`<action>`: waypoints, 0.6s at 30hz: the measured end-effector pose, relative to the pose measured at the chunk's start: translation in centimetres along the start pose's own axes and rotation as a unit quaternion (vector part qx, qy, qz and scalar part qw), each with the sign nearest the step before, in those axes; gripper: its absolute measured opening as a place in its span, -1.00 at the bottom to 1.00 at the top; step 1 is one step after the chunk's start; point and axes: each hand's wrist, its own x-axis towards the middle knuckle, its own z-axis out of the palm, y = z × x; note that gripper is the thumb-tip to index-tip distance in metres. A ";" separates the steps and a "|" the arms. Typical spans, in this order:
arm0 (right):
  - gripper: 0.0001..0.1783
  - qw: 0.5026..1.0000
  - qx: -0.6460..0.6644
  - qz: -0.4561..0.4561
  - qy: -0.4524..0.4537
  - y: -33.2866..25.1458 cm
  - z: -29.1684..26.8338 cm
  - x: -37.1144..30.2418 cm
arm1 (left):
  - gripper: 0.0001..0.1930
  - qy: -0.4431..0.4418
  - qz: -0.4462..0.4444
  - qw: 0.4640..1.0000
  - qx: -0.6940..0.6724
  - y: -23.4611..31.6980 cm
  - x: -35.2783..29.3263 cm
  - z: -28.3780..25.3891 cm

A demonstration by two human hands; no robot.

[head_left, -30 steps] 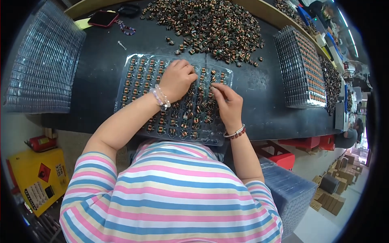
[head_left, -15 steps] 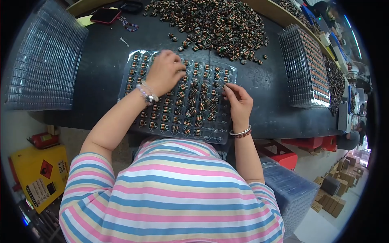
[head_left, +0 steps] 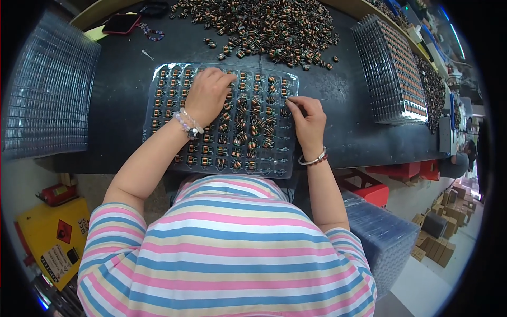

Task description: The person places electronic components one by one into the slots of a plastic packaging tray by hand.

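Note:
A clear plastic tray (head_left: 278, 161) with rows of pockets lies on the dark table in front of me, filled mostly with small copper-wound coils (head_left: 241, 120). Some coils sit singly in pockets; toward the middle and right they lie jumbled. My left hand (head_left: 207, 94) is over the tray's far middle, fingers bent down and closed among the coils; its fingertips hide whatever they grip. At the right edge, my right hand (head_left: 309, 120) pinches thumb and forefinger together just above the coils. Whether a coil is between them is too small to make out. Several near-right pockets show bare plastic.
A big heap of loose coils (head_left: 264, 26) covers the table's far side. Stacked trays stand left (head_left: 50, 90) and right (head_left: 393, 74), the right ones filled. A phone (head_left: 121, 24) lies far left. Below the table's right edge are a red stool (head_left: 369, 193) and wrapped trays (head_left: 377, 232).
The whole view has shifted slightly. My left hand has moved a little right and farther over the tray, and is less blurred. My right hand stays at the tray's right edge, still pinched.

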 end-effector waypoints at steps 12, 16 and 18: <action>-0.81 0.967 -0.167 -0.184 -0.047 -0.8 1.9 2.5 | -0.90 0.023 0.016 0.999 0.019 0.4 0.3 -0.3; -0.79 0.950 -0.208 -0.203 -0.117 -1.2 2.4 3.7 | -0.91 0.004 -0.018 0.998 0.053 0.4 0.2 -0.2; -0.82 0.949 -0.220 -0.186 -0.129 -1.3 2.1 3.9 | -0.93 -0.006 -0.018 0.998 0.062 0.7 0.4 -0.4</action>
